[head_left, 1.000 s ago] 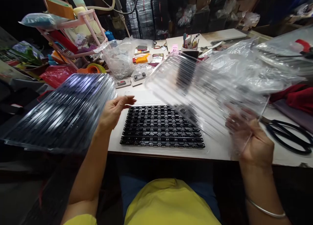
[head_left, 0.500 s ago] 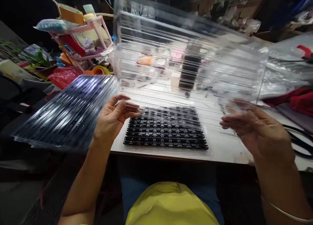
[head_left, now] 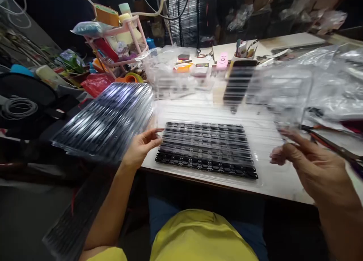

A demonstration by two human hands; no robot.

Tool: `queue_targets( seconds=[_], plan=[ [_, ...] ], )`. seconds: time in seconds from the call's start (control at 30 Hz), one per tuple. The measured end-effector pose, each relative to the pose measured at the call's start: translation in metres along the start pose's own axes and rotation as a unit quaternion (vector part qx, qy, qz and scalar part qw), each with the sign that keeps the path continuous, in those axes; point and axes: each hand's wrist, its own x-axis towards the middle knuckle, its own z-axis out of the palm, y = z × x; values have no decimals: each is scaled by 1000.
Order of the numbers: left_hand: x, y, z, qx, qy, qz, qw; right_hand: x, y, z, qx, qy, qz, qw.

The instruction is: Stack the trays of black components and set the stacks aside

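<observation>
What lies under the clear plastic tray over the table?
Under the clear plastic tray, rows of black strips show through, lying on the white table. Blur hides whether the tray touches them. The left hand holds its edge; right hand too.
</observation>
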Motion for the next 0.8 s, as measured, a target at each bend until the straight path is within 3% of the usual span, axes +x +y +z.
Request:
queue_targets(
  seconds=[0.13,0.27,0.37,0.5,0.63,0.7,0.8],
  plan=[
    [-19,-22,-14,104,19,-54,993,-4,12,9,-53,-70,93,992],
    [-33,-38,-19,227,33,-18,973,-12,15,14,-67,-88,187,976],
    [-40,-46,-19,273,24,-1,962,-17,17,12,-118,-117,189,968],
    [-40,-50,-24,334,38,9,942,-15,21,8,-233,-154,124,952],
    [-22,-40,-16,418,68,47,905,-2,18,15,-442,-77,-20,894],
    [-7,-34,-3,465,43,88,880,5,15,27,-473,-61,-110,872],
    [14,-29,26,537,-35,123,834,12,16,54,-476,-164,-249,827]
  ],
)
